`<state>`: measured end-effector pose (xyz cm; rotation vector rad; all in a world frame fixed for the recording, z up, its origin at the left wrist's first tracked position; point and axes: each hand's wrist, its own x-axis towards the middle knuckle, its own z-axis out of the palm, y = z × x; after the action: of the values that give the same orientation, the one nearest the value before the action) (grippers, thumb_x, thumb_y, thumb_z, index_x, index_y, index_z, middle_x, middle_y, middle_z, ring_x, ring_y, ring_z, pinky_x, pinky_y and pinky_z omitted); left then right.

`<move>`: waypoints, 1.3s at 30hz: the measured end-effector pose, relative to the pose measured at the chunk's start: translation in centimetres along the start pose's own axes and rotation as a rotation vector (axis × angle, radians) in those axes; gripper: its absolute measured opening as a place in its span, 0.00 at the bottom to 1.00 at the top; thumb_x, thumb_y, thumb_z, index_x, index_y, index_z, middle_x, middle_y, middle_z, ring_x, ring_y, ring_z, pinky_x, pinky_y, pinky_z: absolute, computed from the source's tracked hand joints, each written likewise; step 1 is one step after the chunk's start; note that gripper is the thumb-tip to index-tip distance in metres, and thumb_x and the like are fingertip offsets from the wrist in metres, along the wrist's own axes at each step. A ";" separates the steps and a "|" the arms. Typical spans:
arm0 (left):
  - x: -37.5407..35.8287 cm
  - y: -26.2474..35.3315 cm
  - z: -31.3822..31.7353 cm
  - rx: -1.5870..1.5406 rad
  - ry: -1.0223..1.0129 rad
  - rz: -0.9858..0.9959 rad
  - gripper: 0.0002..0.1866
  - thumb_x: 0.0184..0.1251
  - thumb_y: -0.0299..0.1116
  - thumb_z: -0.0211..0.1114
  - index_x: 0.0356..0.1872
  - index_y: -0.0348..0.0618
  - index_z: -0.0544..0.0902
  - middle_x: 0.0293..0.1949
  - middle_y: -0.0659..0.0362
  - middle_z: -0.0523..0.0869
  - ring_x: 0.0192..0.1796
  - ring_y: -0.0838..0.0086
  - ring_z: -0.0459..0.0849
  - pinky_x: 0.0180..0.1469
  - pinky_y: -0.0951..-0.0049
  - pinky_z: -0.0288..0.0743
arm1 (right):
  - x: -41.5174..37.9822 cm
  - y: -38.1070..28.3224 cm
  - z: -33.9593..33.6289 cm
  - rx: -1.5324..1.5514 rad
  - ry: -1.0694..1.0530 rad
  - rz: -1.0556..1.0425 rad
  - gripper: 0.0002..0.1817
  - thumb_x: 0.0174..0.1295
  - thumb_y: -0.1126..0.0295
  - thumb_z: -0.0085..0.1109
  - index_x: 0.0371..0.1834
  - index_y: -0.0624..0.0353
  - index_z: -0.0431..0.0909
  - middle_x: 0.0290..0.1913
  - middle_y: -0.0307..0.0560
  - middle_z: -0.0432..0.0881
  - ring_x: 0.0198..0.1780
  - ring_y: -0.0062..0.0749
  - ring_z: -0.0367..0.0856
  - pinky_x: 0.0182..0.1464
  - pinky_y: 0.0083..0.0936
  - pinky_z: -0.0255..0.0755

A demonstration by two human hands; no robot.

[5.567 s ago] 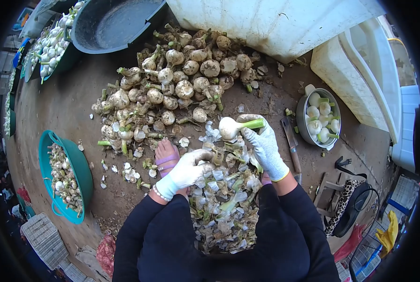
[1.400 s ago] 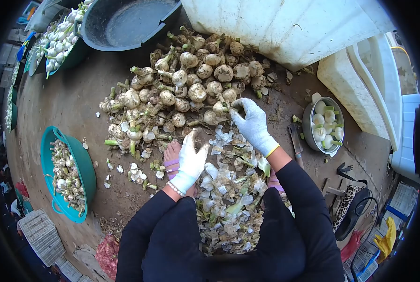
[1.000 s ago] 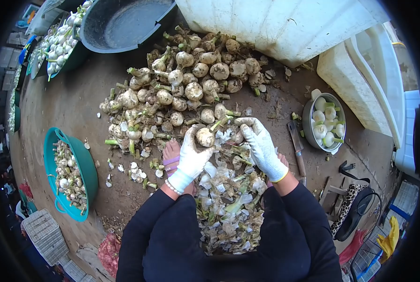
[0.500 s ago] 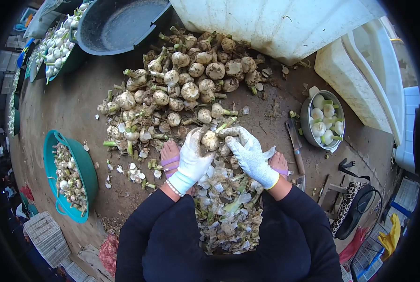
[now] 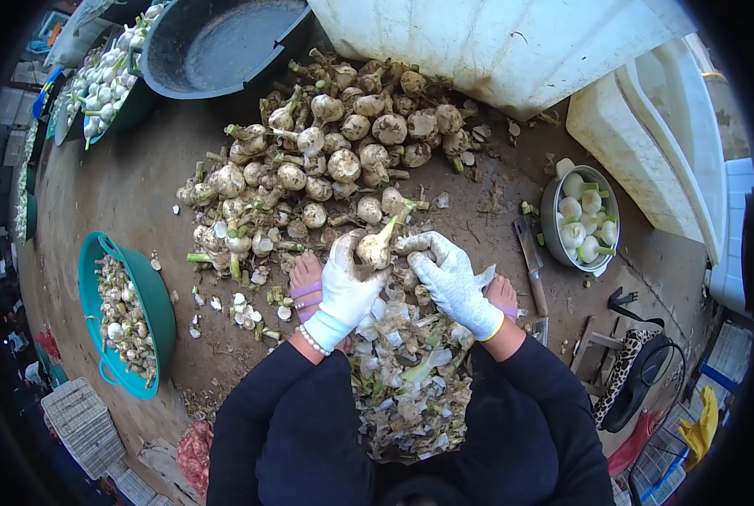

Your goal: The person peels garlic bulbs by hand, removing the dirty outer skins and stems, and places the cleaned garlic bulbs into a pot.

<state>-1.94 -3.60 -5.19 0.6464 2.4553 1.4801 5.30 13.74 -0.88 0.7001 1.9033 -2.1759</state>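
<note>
Bulb is roundish, off-white with tan, dirt-smeared patches; pale green stem tilts up toward far right. It sits over the near edge of the heap, between the two gloved hands. Left hand is gripping it, fingers and thumb curled round its left and near sides. Right hand has fingers bent at the bulb's right side; can't tell if it touches bulb or pinches skin. Floor is brown, dirty, littered with scraps. Big heap of soiled bulbs spreads far of the hands; pile of dry skins lies between the legs. Knife lies on floor to the right, handle toward near side. White box stands at the far side, white bin to its right. Near right: yellow cloth, leopard-print item. Near left: red mesh bag, grey crate. Metal pot at right holds clean white bulbs with short green stems. Teal basket at left, tilted in view, has small, browner bulbs. Black tub, far left, shows a scuffed bottom. Beyond it, a green container is heaped with white stemmed bulbs.
</note>
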 end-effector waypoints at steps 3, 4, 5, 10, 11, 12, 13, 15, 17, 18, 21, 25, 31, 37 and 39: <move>0.2 -0.1 0.0 -0.048 0.012 -0.053 0.31 0.46 0.27 0.74 0.55 0.37 0.74 0.50 0.49 0.78 0.52 0.56 0.79 0.55 0.64 0.73 | 0.4 1.9 -0.2 -0.171 0.019 -0.244 0.12 0.68 0.70 0.52 0.50 0.64 0.77 0.42 0.44 0.83 0.42 0.20 0.79 0.47 0.21 0.73; 0.3 0.1 -0.1 -0.017 0.000 -0.020 0.33 0.46 0.30 0.75 0.56 0.37 0.73 0.51 0.47 0.77 0.51 0.53 0.79 0.54 0.63 0.74 | 0.1 1.3 0.0 -0.026 0.070 -0.176 0.13 0.69 0.69 0.52 0.51 0.64 0.76 0.42 0.43 0.82 0.42 0.20 0.79 0.47 0.21 0.73; 0.3 0.2 -0.3 -0.020 -0.001 -0.021 0.33 0.46 0.30 0.75 0.56 0.37 0.73 0.51 0.47 0.77 0.51 0.53 0.79 0.54 0.63 0.74 | -0.1 0.9 0.0 0.118 0.121 -0.105 0.14 0.70 0.68 0.52 0.53 0.65 0.75 0.41 0.42 0.82 0.42 0.20 0.79 0.47 0.21 0.74; 0.6 0.8 -0.6 0.245 -0.072 0.279 0.34 0.43 0.28 0.74 0.58 0.40 0.73 0.55 0.47 0.77 0.52 0.52 0.79 0.54 0.60 0.74 | 1.7 1.5 0.5 0.131 0.099 -0.051 0.22 0.66 0.64 0.60 0.57 0.67 0.71 0.49 0.46 0.80 0.48 0.23 0.78 0.50 0.22 0.73; 0.6 0.9 -0.7 0.245 -0.075 0.281 0.34 0.43 0.28 0.74 0.58 0.40 0.73 0.55 0.47 0.77 0.52 0.52 0.79 0.54 0.60 0.74 | 1.8 1.5 0.5 0.134 0.101 -0.051 0.22 0.66 0.64 0.60 0.57 0.67 0.71 0.49 0.46 0.80 0.48 0.23 0.78 0.50 0.22 0.73; 0.6 1.0 -0.8 0.304 -0.090 0.336 0.35 0.42 0.28 0.73 0.58 0.40 0.73 0.55 0.47 0.76 0.53 0.52 0.78 0.54 0.60 0.73 | 1.8 1.3 0.6 0.214 0.064 -0.063 0.22 0.65 0.65 0.61 0.57 0.67 0.71 0.49 0.46 0.80 0.49 0.23 0.78 0.51 0.22 0.73; 0.7 1.1 -0.9 0.362 -0.103 0.390 0.35 0.42 0.28 0.73 0.58 0.41 0.73 0.56 0.46 0.76 0.53 0.52 0.78 0.54 0.60 0.73 | 1.8 1.1 0.5 0.292 0.026 -0.076 0.23 0.64 0.65 0.62 0.57 0.67 0.71 0.49 0.46 0.80 0.49 0.24 0.77 0.52 0.22 0.72; 0.7 1.5 -1.3 0.411 -0.129 0.409 0.35 0.42 0.28 0.72 0.58 0.42 0.73 0.56 0.47 0.76 0.54 0.52 0.78 0.53 0.60 0.73 | 1.6 0.7 0.4 0.290 0.023 -0.048 0.21 0.64 0.66 0.61 0.57 0.67 0.71 0.48 0.45 0.81 0.47 0.23 0.78 0.49 0.22 0.73; 0.7 1.7 -1.3 0.459 -0.156 0.424 0.35 0.42 0.28 0.72 0.58 0.42 0.73 0.56 0.47 0.76 0.54 0.52 0.78 0.53 0.60 0.73 | 1.4 0.5 0.2 0.255 0.021 0.090 0.20 0.64 0.68 0.60 0.55 0.66 0.72 0.45 0.44 0.82 0.44 0.22 0.79 0.46 0.22 0.74; 0.7 1.8 -1.3 0.475 -0.158 0.450 0.35 0.41 0.28 0.72 0.58 0.42 0.73 0.56 0.47 0.76 0.54 0.52 0.78 0.53 0.60 0.73 | 1.4 0.7 0.3 0.255 0.021 0.090 0.20 0.64 0.68 0.60 0.55 0.66 0.72 0.45 0.44 0.82 0.44 0.22 0.79 0.46 0.22 0.74; 0.8 2.0 -1.1 0.455 -0.150 0.444 0.34 0.40 0.25 0.72 0.56 0.41 0.74 0.55 0.47 0.77 0.53 0.51 0.79 0.53 0.59 0.74 | 1.5 1.0 0.3 0.220 0.076 0.061 0.16 0.63 0.70 0.58 0.53 0.65 0.74 0.42 0.43 0.82 0.40 0.20 0.78 0.42 0.22 0.74; 0.7 2.5 -0.7 0.399 -0.138 0.377 0.32 0.43 0.23 0.73 0.55 0.39 0.74 0.53 0.47 0.77 0.53 0.54 0.80 0.52 0.61 0.76 | 1.2 0.7 0.0 0.115 0.119 0.060 0.13 0.62 0.73 0.55 0.49 0.65 0.76 0.39 0.41 0.82 0.37 0.18 0.76 0.39 0.21 0.72; 0.7 3.2 0.3 -0.926 -0.164 -0.424 0.26 0.60 0.32 0.68 0.58 0.38 0.72 0.54 0.52 0.79 0.52 0.60 0.81 0.57 0.62 0.75 | 1.9 2.8 -0.4 0.312 0.150 -0.066 0.11 0.62 0.72 0.52 0.45 0.64 0.76 0.37 0.38 0.80 0.37 0.18 0.74 0.41 0.20 0.71; -0.1 -0.8 -0.6 -1.836 -0.545 -0.871 0.32 0.68 0.39 0.60 0.70 0.42 0.60 0.62 0.44 0.74 0.59 0.50 0.79 0.54 0.51 0.79 | 2.7 5.2 -0.3 0.660 -0.009 -0.136 0.13 0.62 0.74 0.48 0.49 0.64 0.74 0.41 0.38 0.78 0.39 0.19 0.74 0.45 0.20 0.70; 0.7 -0.8 -0.7 -1.671 -0.667 -0.673 0.31 0.67 0.37 0.61 0.69 0.43 0.62 0.61 0.44 0.75 0.58 0.48 0.79 0.55 0.48 0.78 | 2.3 3.0 -0.3 0.498 -0.020 -0.108 0.19 0.62 0.75 0.48 0.58 0.64 0.70 0.48 0.42 0.78 0.45 0.20 0.75 0.49 0.20 0.71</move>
<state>-3.01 -4.21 -5.52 -0.0996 0.3560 1.8321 4.56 13.90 -4.60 0.6514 1.4192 -2.7479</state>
